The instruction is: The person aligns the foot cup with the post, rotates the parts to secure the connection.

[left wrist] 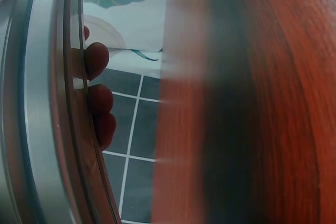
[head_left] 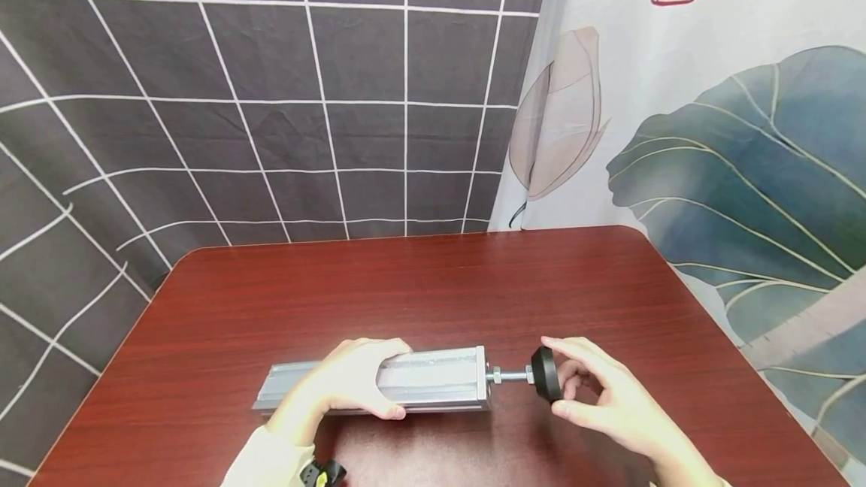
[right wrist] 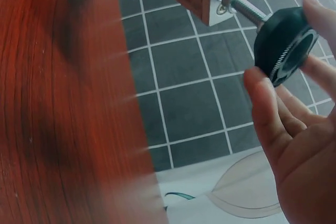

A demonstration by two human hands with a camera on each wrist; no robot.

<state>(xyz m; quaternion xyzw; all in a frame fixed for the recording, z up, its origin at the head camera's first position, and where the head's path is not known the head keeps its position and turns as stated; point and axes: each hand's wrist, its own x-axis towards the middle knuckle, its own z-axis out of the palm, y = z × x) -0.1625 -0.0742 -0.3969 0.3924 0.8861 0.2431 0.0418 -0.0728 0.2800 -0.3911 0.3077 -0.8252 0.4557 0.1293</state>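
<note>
My left hand (head_left: 352, 378) grips a long silver aluminium profile (head_left: 436, 378) from above, thumb on the near side. In the left wrist view, its fingertips (left wrist: 100, 100) curl round the far side of the grooved bar, which is held above the table. An end plate (head_left: 482, 378) caps the bar's right end. Out of it runs a threaded rod (head_left: 512, 376) with nuts, carrying a round black levelling foot (head_left: 545, 374). My right hand (head_left: 605, 389) pinches the foot's rim between thumb and fingers. The right wrist view shows the ribbed underside of the levelling foot (right wrist: 286, 45).
Both hands work over the front part of a reddish-brown wooden table (head_left: 406, 284) with rounded far corners. Behind it hangs a dark grey cloth (head_left: 352, 134) with white grid lines. To the right is a white curtain (head_left: 609, 6) with leaf prints.
</note>
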